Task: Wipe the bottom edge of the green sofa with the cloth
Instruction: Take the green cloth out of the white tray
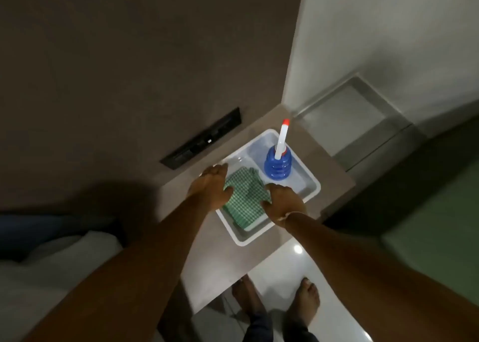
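Observation:
A folded green-and-white checked cloth (245, 200) lies in the near compartment of a white two-part tray (312, 186) on a brown ledge. My left hand (211, 185) rests on the cloth's left side, fingers spread. My right hand (283, 201) lies on the cloth's right edge, fingers apart. Neither hand has lifted the cloth. A blue spray bottle (277, 164) with a white, red-tipped nozzle stands upright in the tray's far compartment. The green sofa (435, 227) shows at the right, dim, with its dark base along the floor.
A black switch panel (202, 139) is set in the brown wall behind the tray. A white wall with a recessed steel niche (350, 118) stands at the right. White bedding (51, 258) lies at the left. My bare feet (305, 300) stand on a glossy white floor.

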